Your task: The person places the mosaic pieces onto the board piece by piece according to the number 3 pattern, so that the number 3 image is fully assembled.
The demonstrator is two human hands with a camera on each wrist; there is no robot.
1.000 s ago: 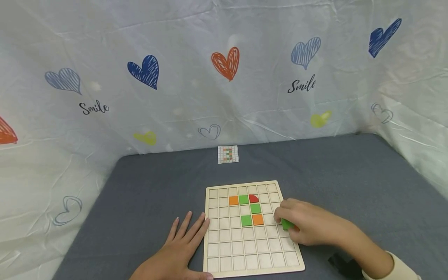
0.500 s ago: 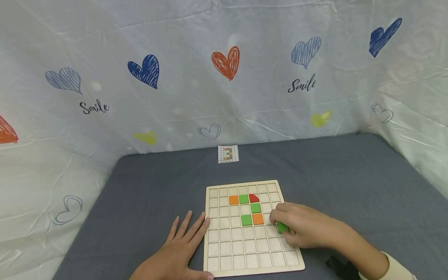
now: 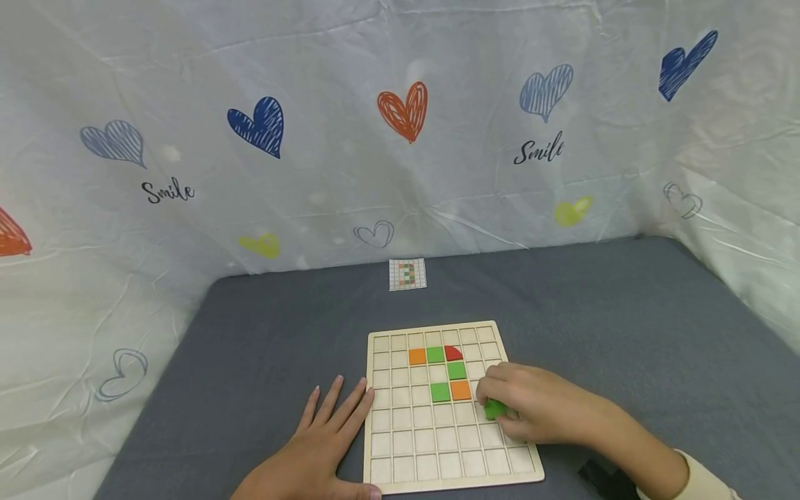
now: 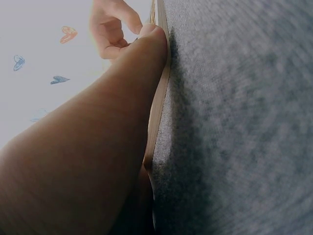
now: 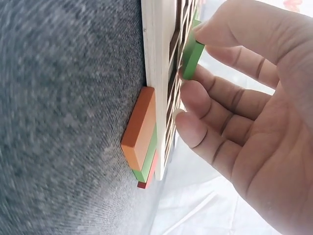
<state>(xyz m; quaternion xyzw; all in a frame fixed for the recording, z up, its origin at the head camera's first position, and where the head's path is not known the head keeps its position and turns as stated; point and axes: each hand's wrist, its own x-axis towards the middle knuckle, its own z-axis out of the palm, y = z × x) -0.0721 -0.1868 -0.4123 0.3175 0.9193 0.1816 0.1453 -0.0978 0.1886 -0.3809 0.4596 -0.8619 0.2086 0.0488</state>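
Observation:
Between thumb and fingers, my right hand pinches a green square tile low over the right part of the wooden grid board. The right wrist view shows this green tile tilted, close to the grid. My left hand lies with fingers spread along the board's left edge, its fingertips and thumb at the rim. Set in the grid are an orange tile, a green tile, a red quarter-round piece, another green, a third green and a second orange.
Past the board's right edge, an orange tile, a green tile and a red piece lie on the grey cloth; the right hand hides them from the head view. A small pattern card lies at the back, before a white printed curtain.
My right hand has moved left and slightly toward me over the board, carrying the green tile in from the right edge. The left hand stays in place.

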